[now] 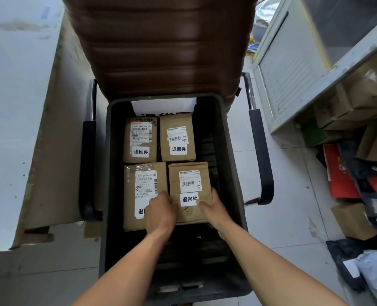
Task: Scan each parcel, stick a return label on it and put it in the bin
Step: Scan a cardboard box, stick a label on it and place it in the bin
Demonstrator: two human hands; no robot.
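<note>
Probably light, stiff cardboard: both hands, left hand [161, 212] & right hand [214, 207], clamp the box [190, 188] by its near side edges, at the bin's [233, 173] front right.

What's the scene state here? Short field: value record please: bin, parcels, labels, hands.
bin: dark plastic bin resting on a brown chair
parcels in bin: four cardboard boxes, two rows of two
labels: white return label visible on each; the near left box has its label partly hidden by the left hand
held parcel: near right box, gripped from both sides
right hand: grips the box's right edge
sheet: white paper at bin's far wall
</note>
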